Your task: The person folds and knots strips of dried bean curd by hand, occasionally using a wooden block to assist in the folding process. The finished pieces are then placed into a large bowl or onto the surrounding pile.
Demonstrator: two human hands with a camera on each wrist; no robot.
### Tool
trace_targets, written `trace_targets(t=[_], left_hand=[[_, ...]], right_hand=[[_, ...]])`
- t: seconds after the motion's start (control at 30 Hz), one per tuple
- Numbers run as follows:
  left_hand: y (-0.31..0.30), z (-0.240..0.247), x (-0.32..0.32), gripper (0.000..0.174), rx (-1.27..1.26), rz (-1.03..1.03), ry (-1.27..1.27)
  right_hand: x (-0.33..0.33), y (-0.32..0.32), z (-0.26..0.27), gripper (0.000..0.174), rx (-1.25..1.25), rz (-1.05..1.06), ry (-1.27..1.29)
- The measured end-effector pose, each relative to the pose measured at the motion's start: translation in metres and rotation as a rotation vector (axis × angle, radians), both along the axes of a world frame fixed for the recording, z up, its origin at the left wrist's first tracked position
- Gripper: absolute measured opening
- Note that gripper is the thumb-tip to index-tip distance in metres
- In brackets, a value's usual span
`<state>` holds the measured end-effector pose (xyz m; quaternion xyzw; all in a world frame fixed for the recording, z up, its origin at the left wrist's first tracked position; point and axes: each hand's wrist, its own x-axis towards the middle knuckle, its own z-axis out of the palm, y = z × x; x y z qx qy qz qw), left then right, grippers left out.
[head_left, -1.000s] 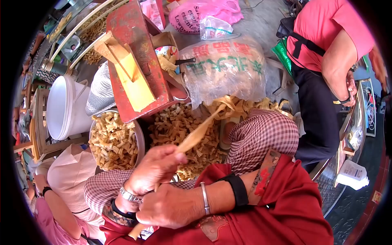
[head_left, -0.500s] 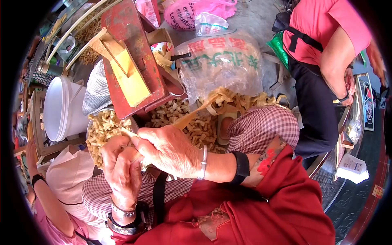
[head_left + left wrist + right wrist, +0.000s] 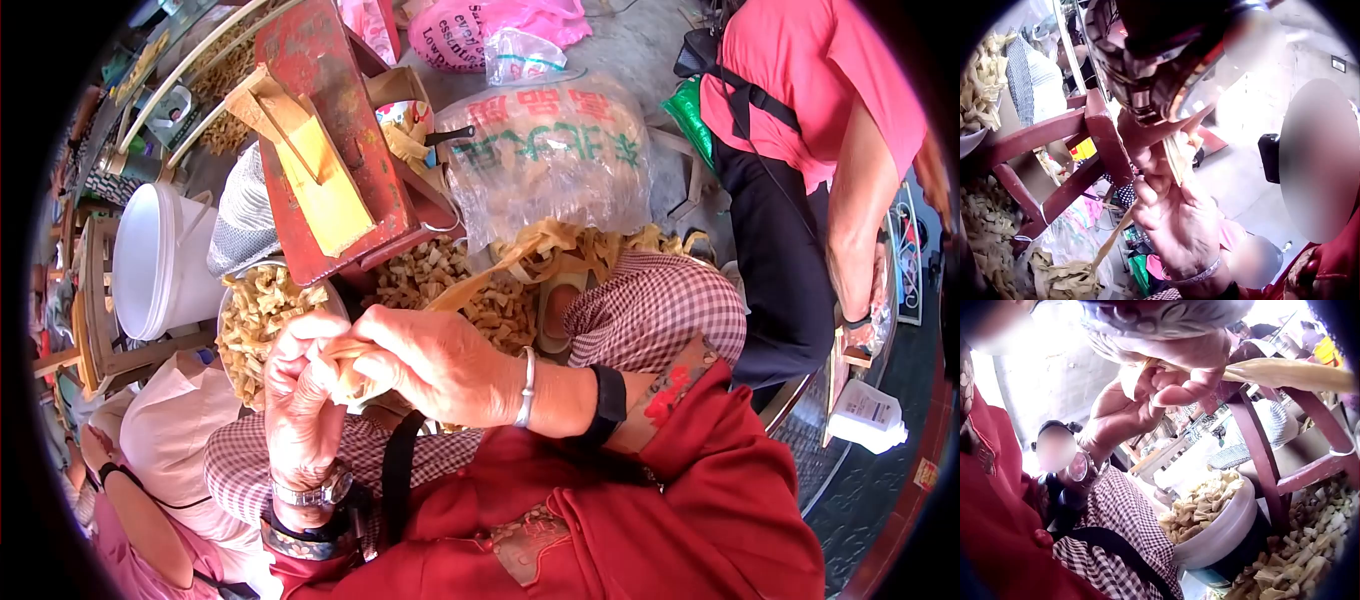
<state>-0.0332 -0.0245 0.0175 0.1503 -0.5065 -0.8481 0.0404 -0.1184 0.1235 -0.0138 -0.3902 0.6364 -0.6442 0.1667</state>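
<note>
Beyond the hands, red bench [image 3: 310, 60] and bulging clear bag [image 3: 550, 160]; just below the bag, loose heap of strips [image 3: 550, 240]. From that heap, slantwise back toward the body, long axis of one tan strip [image 3: 465, 291], passing nearer the right hand [image 3: 450, 365] than the left hand [image 3: 305, 400]. Above the checked lap [image 3: 235, 455], between both sets of fingertips, its folded end [image 3: 350, 375]. Right fingers curled in, thumb close, pinching the fold; left fingers bent round the opposite side, pinching too (how tightly, cannot tell). Pale yellow and layered at the fold; flat, thin, faintly creased along the tail.
</note>
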Motion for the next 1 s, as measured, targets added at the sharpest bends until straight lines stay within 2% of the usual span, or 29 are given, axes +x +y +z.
trace_targets(t=[0.07, 0.17, 0.2, 0.23, 0.3, 0.4, 0.5, 0.53, 0.67, 0.7, 0.73, 0.77, 0.83, 0.87, 0.93, 1.0], left_hand=[[-0.002, -0.006, 0.003, 0.043, 0.033, -0.029, -0.003], [-0.002, -0.003, 0.003, 0.036, -0.211, -0.148, 0.018], [0.001, 0.001, 0.001, 0.036, -0.374, -0.162, 0.038], [0.006, 0.006, -0.004, 0.036, -0.541, -0.17, 0.053], [0.004, 0.004, -0.01, 0.045, -0.682, -0.24, 0.145], [0.008, 0.001, -0.015, 0.056, -0.867, -0.226, 0.201], [0.01, -0.007, -0.016, 0.05, -0.936, -0.169, 0.144], [0.014, -0.009, -0.016, 0.042, -0.909, -0.125, 0.117], [0.013, -0.012, -0.016, 0.042, -0.8, -0.1, 0.02], [0.012, -0.011, -0.015, 0.044, -0.603, -0.08, -0.012], [0.013, -0.009, -0.014, 0.047, -0.406, -0.062, -0.041], [0.014, -0.008, -0.014, 0.049, -0.208, -0.046, -0.07], [0.015, -0.005, -0.017, 0.056, -0.063, -0.064, -0.075], [0.015, -0.001, -0.018, 0.057, 0.012, -0.106, -0.095], [0.008, -0.008, -0.016, 0.06, 0.185, -0.227, -0.097], [0.004, -0.01, -0.016, 0.059, 0.278, -0.22, -0.1]], right_hand=[[-0.004, 0.004, 0.0, 0.018, 0.006, 0.018, -0.038], [-0.008, 0.007, -0.011, 0.019, -0.036, 0.077, -0.108], [-0.01, 0.009, -0.011, 0.018, -0.038, 0.096, -0.155], [-0.007, 0.011, -0.008, 0.017, -0.005, 0.077, -0.259], [-0.011, 0.015, 0.004, 0.02, -0.029, 0.168, -0.528], [-0.016, 0.016, 0.005, 0.023, 0.034, 0.212, -0.561], [-0.012, 0.013, -0.003, 0.022, 0.068, 0.169, -0.464], [-0.012, 0.012, 0.0, 0.022, 0.079, 0.158, -0.471], [-0.011, 0.009, -0.002, 0.018, 0.122, 0.102, -0.399], [-0.009, 0.008, -0.004, 0.018, 0.115, 0.071, -0.37], [-0.009, 0.004, 0.001, 0.02, -0.048, 0.072, -0.46], [-0.011, 0.005, -0.001, 0.021, 0.002, 0.069, -0.473], [-0.017, 0.01, 0.007, 0.021, 0.177, 0.046, -0.432], [-0.015, 0.01, 0.008, 0.019, 0.08, 0.031, -0.449], [-0.02, 0.006, -0.009, 0.018, 0.043, -0.058, 0.125], [-0.016, 0.011, -0.01, 0.021, 0.038, -0.062, -0.093]])
